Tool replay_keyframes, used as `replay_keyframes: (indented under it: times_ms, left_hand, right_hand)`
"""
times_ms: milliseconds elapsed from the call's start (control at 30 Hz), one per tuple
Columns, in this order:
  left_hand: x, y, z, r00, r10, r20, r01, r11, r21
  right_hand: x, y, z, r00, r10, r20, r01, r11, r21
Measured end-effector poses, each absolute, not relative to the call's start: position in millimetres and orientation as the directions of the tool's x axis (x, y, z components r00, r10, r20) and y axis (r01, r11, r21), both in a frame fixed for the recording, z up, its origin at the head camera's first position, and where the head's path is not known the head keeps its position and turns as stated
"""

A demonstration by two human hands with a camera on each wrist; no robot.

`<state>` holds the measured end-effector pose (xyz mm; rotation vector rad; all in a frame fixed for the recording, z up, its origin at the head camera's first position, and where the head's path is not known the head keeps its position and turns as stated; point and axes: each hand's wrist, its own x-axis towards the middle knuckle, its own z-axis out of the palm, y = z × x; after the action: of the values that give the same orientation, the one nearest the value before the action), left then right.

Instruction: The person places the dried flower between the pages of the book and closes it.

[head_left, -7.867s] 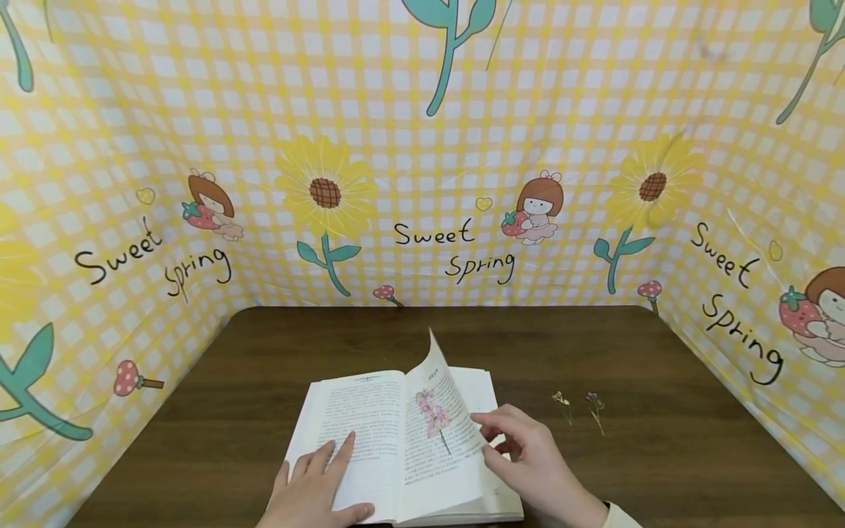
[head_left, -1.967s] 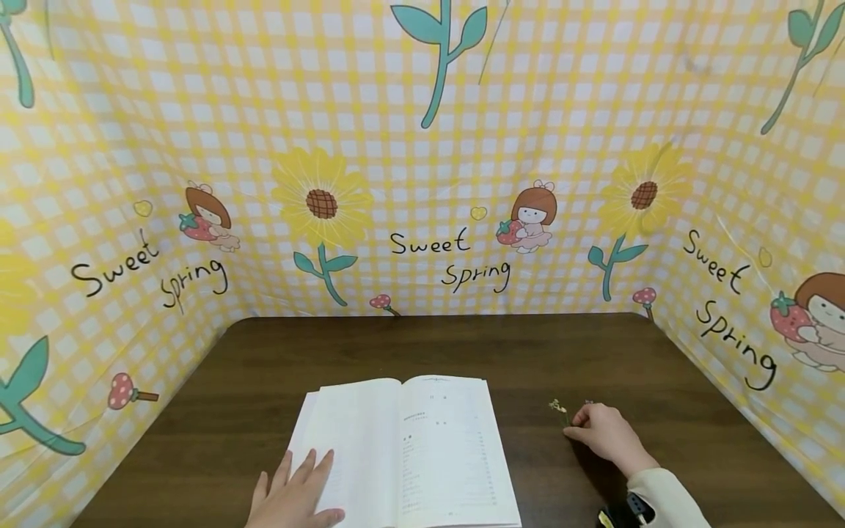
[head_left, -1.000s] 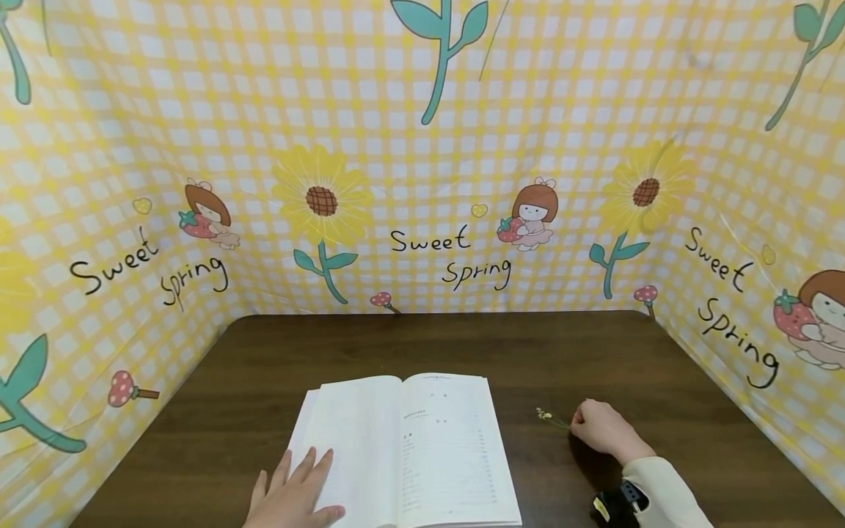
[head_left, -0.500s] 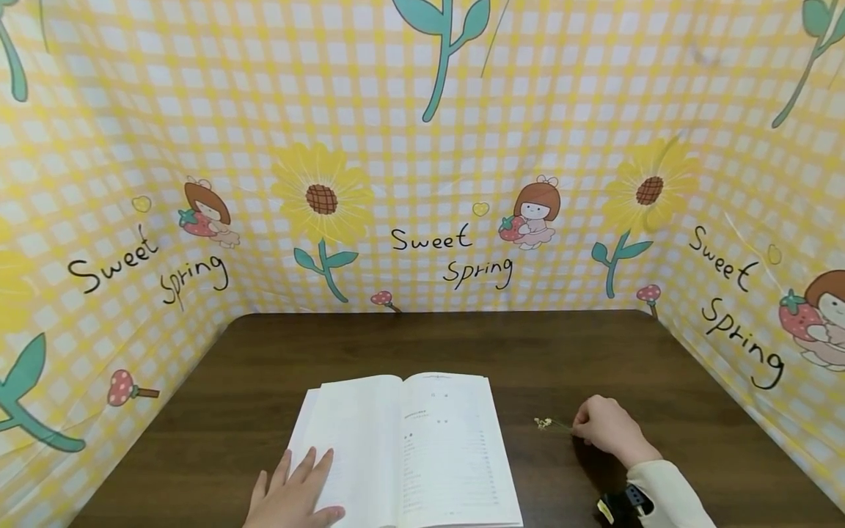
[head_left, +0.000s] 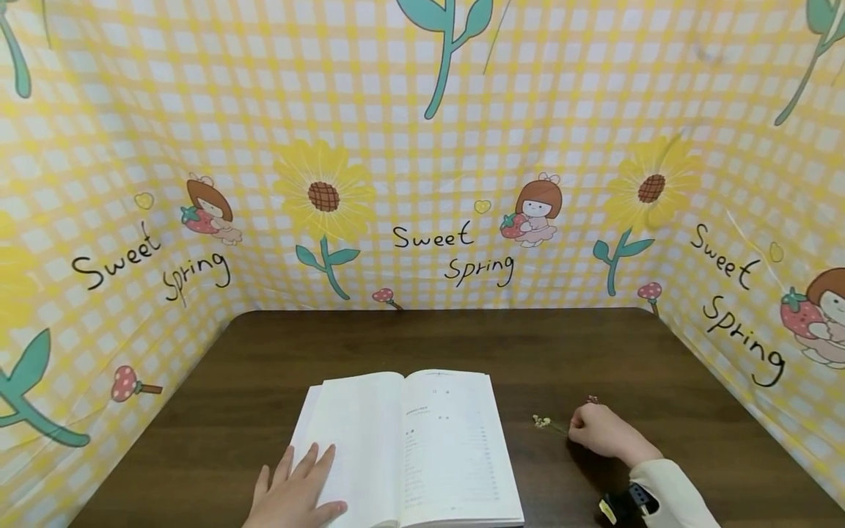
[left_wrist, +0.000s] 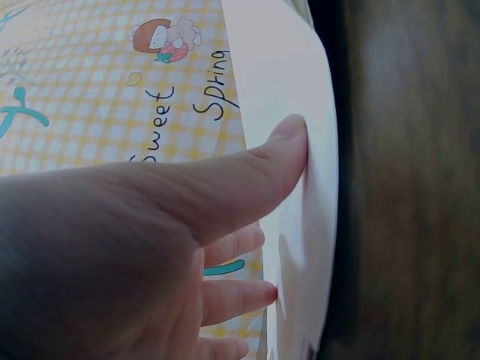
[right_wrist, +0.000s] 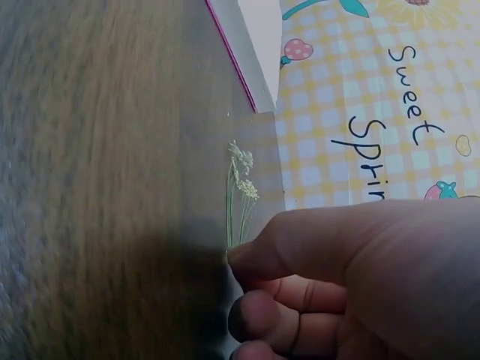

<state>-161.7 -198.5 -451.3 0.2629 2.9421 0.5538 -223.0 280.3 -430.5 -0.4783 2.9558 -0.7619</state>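
Pinching the pale flower sprig (head_left: 542, 422) near its base with right fingers (head_left: 577, 428), lower right of frame, lift gently; steady the open book (head_left: 455, 451), lower centre, with left fingers (head_left: 323, 463) spread

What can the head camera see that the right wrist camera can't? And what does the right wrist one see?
Only the head view shows the left hand resting on the book, the pale sleeve, and a small pinkish-purple flower peeking out beyond the right hand.

Only the right wrist view shows the pink line along the book's edge and the undersides of the curled fingers.

Both show the right hand holding the pale flower sprig by its stems, part of the book, the brown table and the checked cloth.
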Motion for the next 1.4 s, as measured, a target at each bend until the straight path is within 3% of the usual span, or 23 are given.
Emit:
replay_keyframes:
  times_ms: [300, 733, 967, 1400]
  left_hand:
    - [-163.1, -197.3, -452.3, -0.976, 0.19, -0.103, 0.141, 0.921, 0.364]
    - [-162.7, -198.1, -451.1, -0.976, 0.185, -0.114, 0.131, 0.92, 0.371]
    - [-163.1, -197.8, -449.9, -0.975, 0.192, -0.112, 0.136, 0.914, 0.381]
    - [-162.5, -198.2, -448.3, -0.975, 0.192, -0.113, 0.136, 0.913, 0.384]
  right_hand:
    - [-219.4, 277.4, -423.7, -0.947, -0.315, -0.058, -0.183, 0.68, -0.71]
    - [-221.2, 269.8, -422.4, -0.929, -0.359, -0.084, -0.061, 0.375, -0.925]
    - [-221.1, 251.2, -422.9, -0.918, -0.388, -0.083, -0.006, 0.222, -0.975]
    - [-220.3, 203.2, -428.0, -0.901, -0.417, -0.122, 0.087, 0.101, -0.991]
